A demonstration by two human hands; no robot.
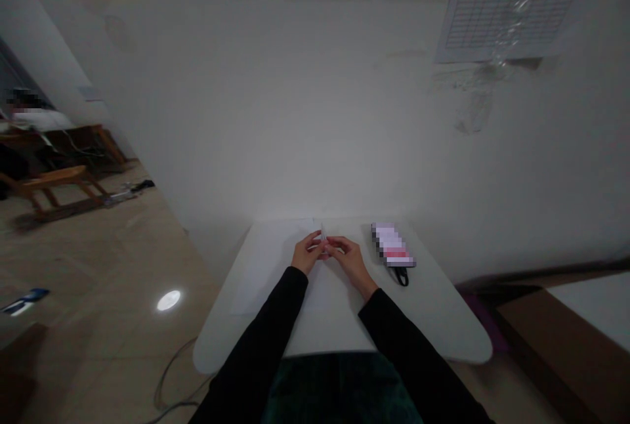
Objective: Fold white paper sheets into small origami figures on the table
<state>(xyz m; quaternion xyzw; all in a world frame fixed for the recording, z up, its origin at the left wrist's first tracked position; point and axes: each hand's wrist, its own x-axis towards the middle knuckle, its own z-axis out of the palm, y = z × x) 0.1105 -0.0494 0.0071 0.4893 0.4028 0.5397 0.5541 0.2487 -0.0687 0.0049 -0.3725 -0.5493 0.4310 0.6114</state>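
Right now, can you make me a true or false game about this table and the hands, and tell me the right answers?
1. The left hand and the right hand are close together at a small white piece. True.
2. The hands wear gloves. False: they are bare, with black sleeves up to the wrists.
3. A blurred pink-and-white packet with a black loop lies to the right of the hands on the white table. True.
4. The sheet of paper lies under the packet. False: it lies to the left of the packet, under the hands.
5. The gridded chart lies on the table. False: it hangs on the wall.
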